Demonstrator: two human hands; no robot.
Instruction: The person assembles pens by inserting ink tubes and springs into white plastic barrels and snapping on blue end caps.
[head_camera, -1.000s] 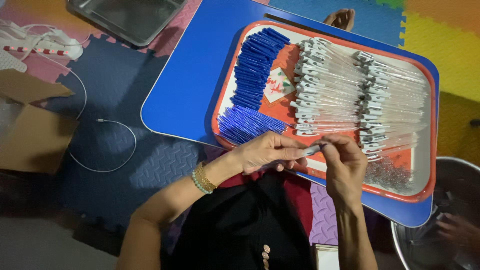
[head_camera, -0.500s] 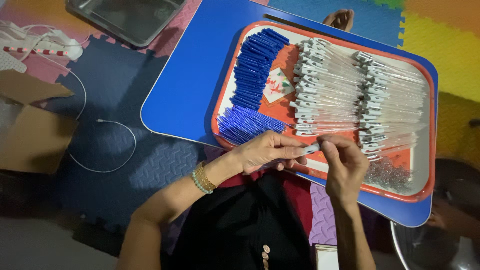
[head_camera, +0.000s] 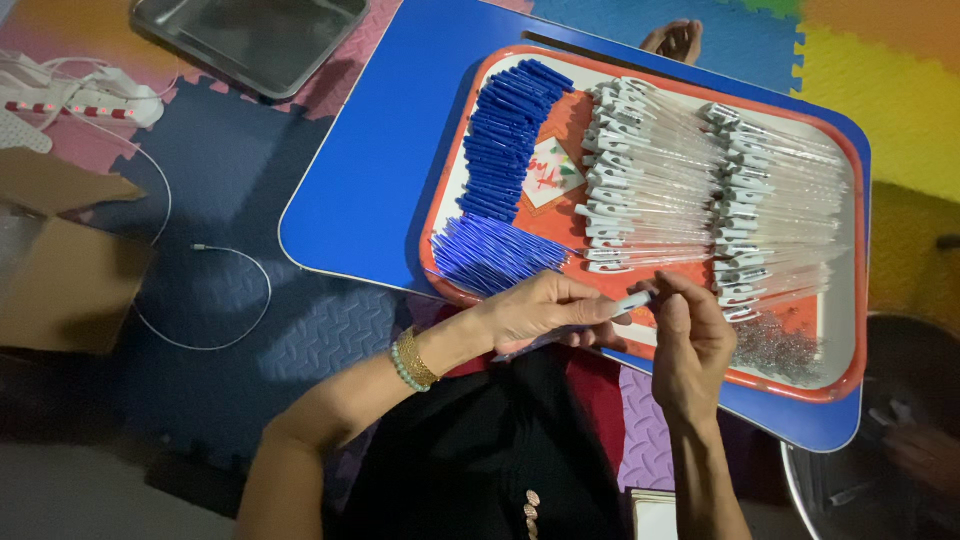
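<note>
**Pen held over tray edge**

Foam floor mats (head_camera: 230, 320) in dark blue, pink and yellow, under a low blue table (head_camera: 390, 170). Little changed since the earlier frames: same pinch at the near rim of the orange tray (head_camera: 850, 385), view only slightly shifted. Left hand (head_camera: 540, 315) closed around a clear pen (head_camera: 625, 303) with a pale cap; right hand (head_camera: 690, 345) pinching its tip. On the tray, blue refills (head_camera: 500, 170) stacked left, clear pen barrels (head_camera: 720, 190) in two rows right. Nearby: cardboard box (head_camera: 60, 270), white cable (head_camera: 215, 300), metal tray (head_camera: 250, 40).
</note>
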